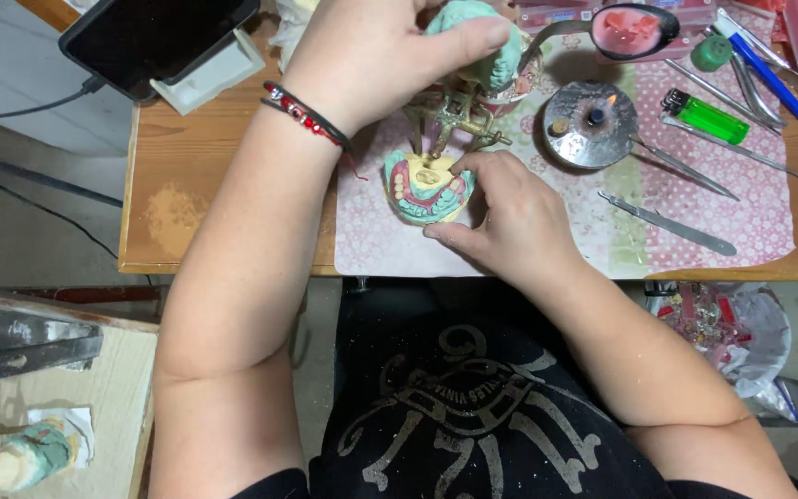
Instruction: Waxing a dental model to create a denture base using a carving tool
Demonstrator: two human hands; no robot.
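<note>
My right hand [501,217] grips a green and cream dental cast [425,188] with pink wax and teeth, resting on a patterned cloth [602,222]. My left hand [380,51] is closed over a second green plaster cast [496,60] at the top of a brass articulator frame [450,120]. A red and black bracelet [307,115] circles my left wrist. The two casts sit apart, one above the other.
A lit metal alcohol burner [591,125], a green lighter [706,117], several metal carving tools [667,222], a blue pen [768,69] and a pink wax dish [634,30] lie to the right. A phone [154,37] stands at top left. Another articulator [20,453] sits bottom left.
</note>
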